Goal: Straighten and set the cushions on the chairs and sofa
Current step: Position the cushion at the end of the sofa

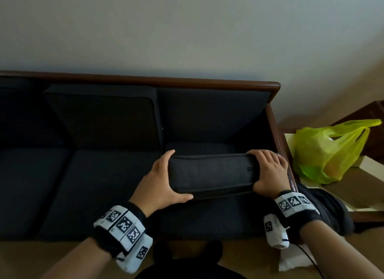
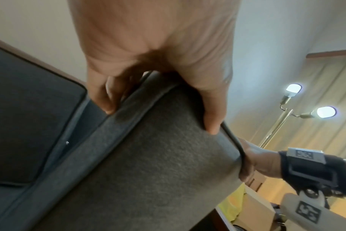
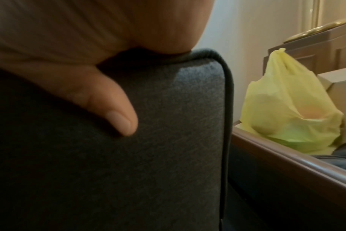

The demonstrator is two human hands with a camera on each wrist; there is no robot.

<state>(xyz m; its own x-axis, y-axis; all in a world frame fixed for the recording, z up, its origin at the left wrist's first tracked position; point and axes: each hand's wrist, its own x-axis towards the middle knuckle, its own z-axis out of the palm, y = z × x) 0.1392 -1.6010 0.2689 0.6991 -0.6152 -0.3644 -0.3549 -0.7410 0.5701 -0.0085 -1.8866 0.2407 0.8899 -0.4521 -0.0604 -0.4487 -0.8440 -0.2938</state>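
A dark grey back cushion [image 1: 212, 173] stands on edge over the right seat of the sofa [image 1: 99, 187]. My left hand [image 1: 164, 179] grips its left end, thumb on the near face and fingers over the far side. My right hand [image 1: 268, 170] grips the right end the same way. In the left wrist view the cushion [image 2: 148, 164] fills the middle, with my left hand [image 2: 158, 101] curled over its piped edge. The right wrist view shows my thumb [image 3: 113, 112] pressed on the cushion [image 3: 158, 125]. Another back cushion [image 1: 104, 116] leans in place at the sofa's middle.
The sofa has a dark wooden frame [image 1: 276, 129] with its arm just right of the cushion. A yellow-green plastic bag [image 1: 330, 150] sits on a side table [image 1: 365, 181] to the right. Dark clothing [image 1: 328, 208] lies by the arm. A lit floor lamp [image 2: 298, 107] stands beyond.
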